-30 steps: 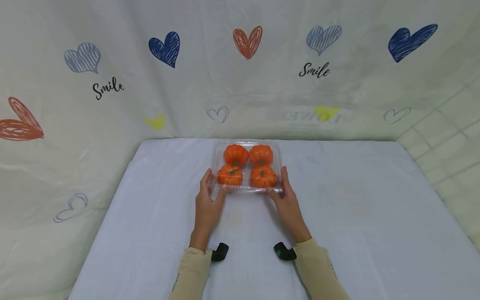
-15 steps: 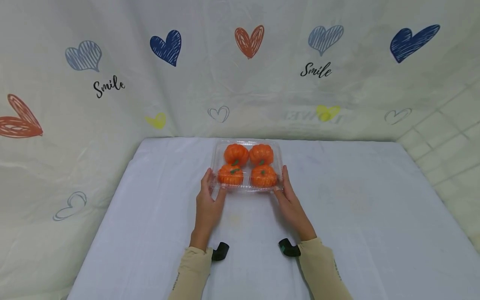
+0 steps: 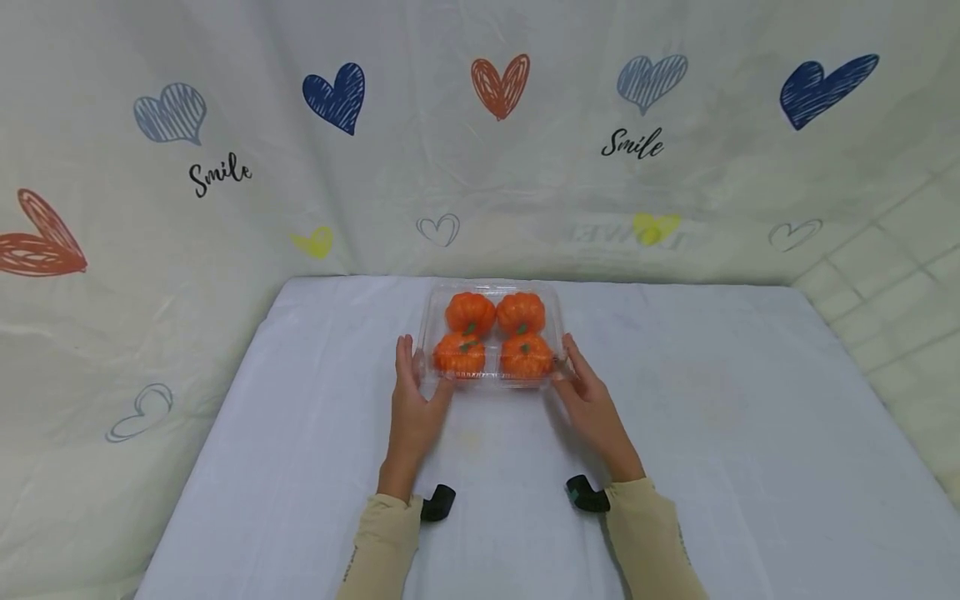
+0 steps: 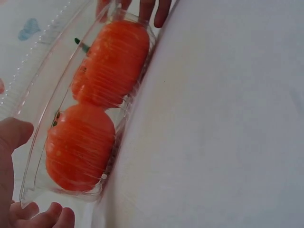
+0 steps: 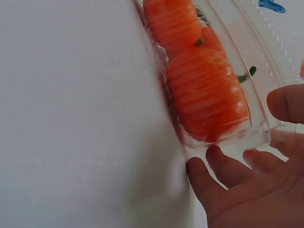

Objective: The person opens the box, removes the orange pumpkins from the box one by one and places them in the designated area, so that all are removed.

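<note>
A clear plastic box rests on the table near its back edge. Several small orange pumpkins with green stems sit inside in two rows. At the box's left front corner is my left hand, fingers loosely spread and thumb at the front edge. My right hand is at the right front corner, fingers extended along the side. In the left wrist view, the thumb and fingertips lie beside the box end without curling round it. The right wrist view shows fingertips at the box's lower end, with the thumb apart.
A white cloth covers the table. Behind it hangs a pale curtain printed with hearts and "Smile" lettering. Black curved wrist mounts stick out at both sleeves.
My right hand has shifted slightly right, its thumb sliding outward along the front edge. My left fingers have spread a little away from the side. The box stays in about the same place.
</note>
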Tool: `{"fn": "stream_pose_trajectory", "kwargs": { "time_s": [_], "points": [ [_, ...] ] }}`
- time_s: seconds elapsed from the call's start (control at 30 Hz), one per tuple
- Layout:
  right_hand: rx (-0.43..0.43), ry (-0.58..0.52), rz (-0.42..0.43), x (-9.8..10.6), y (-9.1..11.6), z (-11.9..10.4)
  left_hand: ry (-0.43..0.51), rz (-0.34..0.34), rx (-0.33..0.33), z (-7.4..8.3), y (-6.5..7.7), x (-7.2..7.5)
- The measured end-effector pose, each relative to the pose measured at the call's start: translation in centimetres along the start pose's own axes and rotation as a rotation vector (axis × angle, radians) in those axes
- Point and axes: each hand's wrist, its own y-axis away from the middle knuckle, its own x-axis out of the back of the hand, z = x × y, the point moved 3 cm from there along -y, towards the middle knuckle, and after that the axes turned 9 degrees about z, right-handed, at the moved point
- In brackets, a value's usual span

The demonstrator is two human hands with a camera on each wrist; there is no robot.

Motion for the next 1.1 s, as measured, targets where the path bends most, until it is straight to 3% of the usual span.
{"fn": "stream_pose_trajectory", "kwargs": {
  "time_s": [0.13,0.23,0.43,0.57,0.77,0.93,1.1],
  "points": [
    [-0.021,-0.002,-0.044,0.7,0.2,-0.4,-0.028,-0.057,0.069,-0.1,0.0,0.2],
    [-0.057,0.018,-0.076,1.3,0.4,-0.9,-0.072,-0.100,0.086,-0.2,-0.1,0.3],
    [-0.055,0.059,-0.110,2.1,0.8,-2.2,-0.170,-0.177,0.012,-0.4,-0.4,0.8],
    [0.008,0.085,-0.082,2.4,0.8,-3.2,-0.234,-0.223,-0.019,-0.3,-0.5,0.8],
    [0.058,0.127,0.033,2.9,0.5,-5.2,-0.291,-0.304,-0.001,0.1,-0.4,0.7],
    [0.078,0.093,0.051,3.3,-0.8,-6.7,-0.303,-0.336,0.002,0.1,-0.4,0.8],
    [0.103,0.016,0.021,3.8,-4.0,-8.4,-0.318,-0.341,-0.016,0.1,-0.4,1.3]
  ]
}}
